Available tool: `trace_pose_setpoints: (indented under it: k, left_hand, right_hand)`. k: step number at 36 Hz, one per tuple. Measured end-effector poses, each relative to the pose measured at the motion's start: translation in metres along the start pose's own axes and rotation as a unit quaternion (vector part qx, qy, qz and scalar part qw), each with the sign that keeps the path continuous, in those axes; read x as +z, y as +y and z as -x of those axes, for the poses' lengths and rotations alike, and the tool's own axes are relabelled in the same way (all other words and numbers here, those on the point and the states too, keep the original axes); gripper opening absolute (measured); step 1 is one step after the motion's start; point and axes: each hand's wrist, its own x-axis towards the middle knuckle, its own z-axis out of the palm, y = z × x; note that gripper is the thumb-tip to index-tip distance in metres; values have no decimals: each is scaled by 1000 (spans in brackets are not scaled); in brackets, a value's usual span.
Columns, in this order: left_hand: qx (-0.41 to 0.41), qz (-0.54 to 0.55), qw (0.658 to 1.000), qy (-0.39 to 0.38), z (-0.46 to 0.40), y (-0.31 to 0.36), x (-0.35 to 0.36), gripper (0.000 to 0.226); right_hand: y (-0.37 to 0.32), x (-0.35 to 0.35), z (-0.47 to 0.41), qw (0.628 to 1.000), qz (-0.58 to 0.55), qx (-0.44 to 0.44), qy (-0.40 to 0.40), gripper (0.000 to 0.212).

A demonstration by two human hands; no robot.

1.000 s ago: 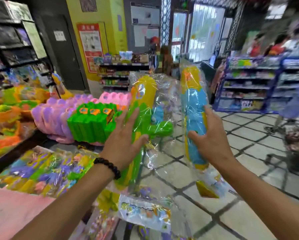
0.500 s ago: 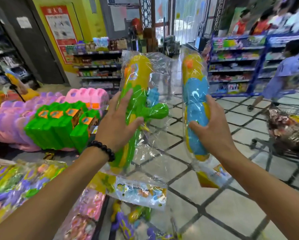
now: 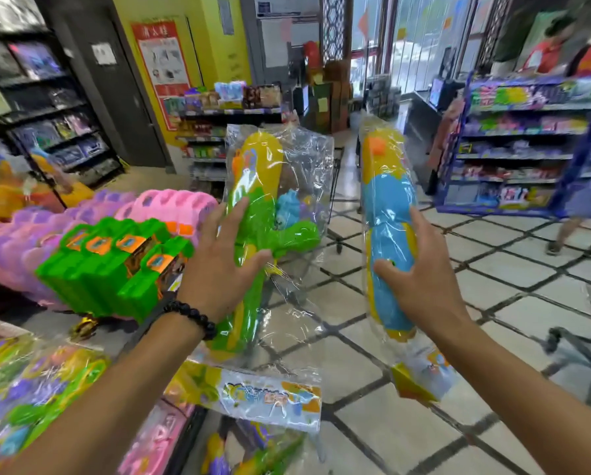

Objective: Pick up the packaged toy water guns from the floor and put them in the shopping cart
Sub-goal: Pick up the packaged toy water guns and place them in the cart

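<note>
Left hand [image 3: 223, 269] grips green gun pack [image 3: 259, 231], right hand [image 3: 424, 286] blue pack [image 3: 388, 214]; slick film, partial wrap: slip risk.

Open passage is being offered over the pale tiled floor [image 3: 513, 269] ahead and to the right. The left side is being blocked by a stack of bright green plastic toys [image 3: 112, 265] beside pink and purple ones [image 3: 23, 241]. The far right is being closed off by a blue metal shelving unit [image 3: 527, 145], and the lower right edge is being crowded by a dark wire shopping cart [image 3: 585, 347].
</note>
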Motion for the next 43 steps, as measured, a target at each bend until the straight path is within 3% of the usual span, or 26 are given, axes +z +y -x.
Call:
trace_pose_setpoints:
  k: [8,19,28,43]
  left_hand:
    - [-7,16,1000,-6,-104,-16,88,88]
    - [-32,78,996,-34,-316,-52,216,88]
    - [-49,52,997,-29,-430,-85,251,87]
    - [-120,-1,993,-15,-579,-213,311,86]
  right_hand:
    - [61,37,-103,1000,-6,-3,-11,94]
    - [128,98,-319,999,12,-5,-36,91]
    - [161,159,-446,999,5,-3,-47,92]
    - [208,332,-642,992,15,-72,-107,95]
